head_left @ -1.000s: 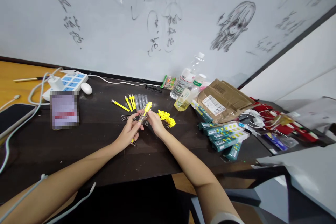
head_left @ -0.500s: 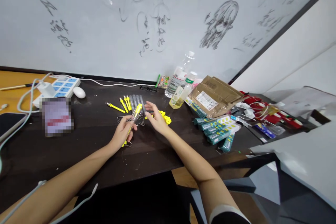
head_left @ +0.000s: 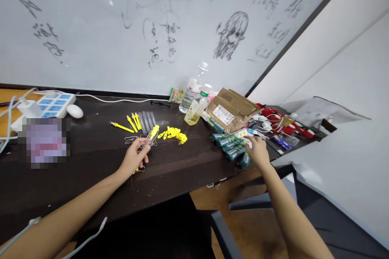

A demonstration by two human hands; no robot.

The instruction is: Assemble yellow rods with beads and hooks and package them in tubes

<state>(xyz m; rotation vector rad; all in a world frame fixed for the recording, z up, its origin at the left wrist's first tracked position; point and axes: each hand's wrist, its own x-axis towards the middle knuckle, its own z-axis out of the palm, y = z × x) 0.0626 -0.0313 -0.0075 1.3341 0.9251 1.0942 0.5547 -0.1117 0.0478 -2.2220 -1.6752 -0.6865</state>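
My left hand (head_left: 135,157) is closed around a slim clear tube with a yellow top (head_left: 154,132), held tilted above the table. At the right, my right hand (head_left: 257,151) has its fingers curled over the end of a green box (head_left: 235,138) in a small pile; its fingertips are partly hidden. Near my left hand lie clear tubes (head_left: 147,120), yellow sticks with metal-looking tips (head_left: 123,126), bent wire pieces (head_left: 130,139) and a heap of small yellow parts (head_left: 173,132). Another yellow piece with wire (head_left: 139,169) shows below that hand.
Two bottles stand at the back, one of clear water (head_left: 190,95) and one of yellow liquid (head_left: 194,113). A brown parcel (head_left: 232,109) lies behind the boxes. To the left are a power strip (head_left: 54,105), a white mouse (head_left: 74,111) and cables. A whiteboard (head_left: 106,48) rises behind.
My right hand has moved from beside the tubes across to the green boxes at the right. My left hand still holds the tube. The view has shifted to the right.
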